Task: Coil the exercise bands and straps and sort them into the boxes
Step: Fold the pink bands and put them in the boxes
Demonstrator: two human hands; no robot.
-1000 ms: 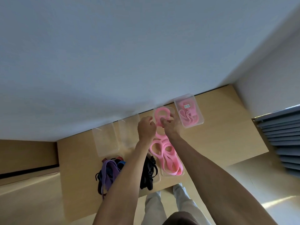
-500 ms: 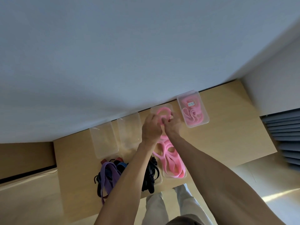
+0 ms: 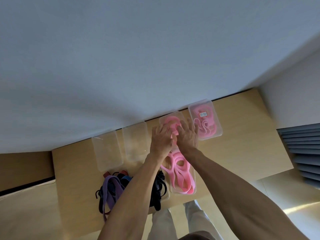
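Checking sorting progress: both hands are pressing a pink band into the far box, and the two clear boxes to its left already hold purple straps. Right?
Not quite. In the head view the two clear boxes are empty; the purple straps lie on the table. Both hands, left hand and right hand, do press the pink band.

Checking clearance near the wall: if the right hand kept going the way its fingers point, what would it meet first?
Probably the pink band in the clear box beneath the right hand, then that box's far wall; depth is unclear.
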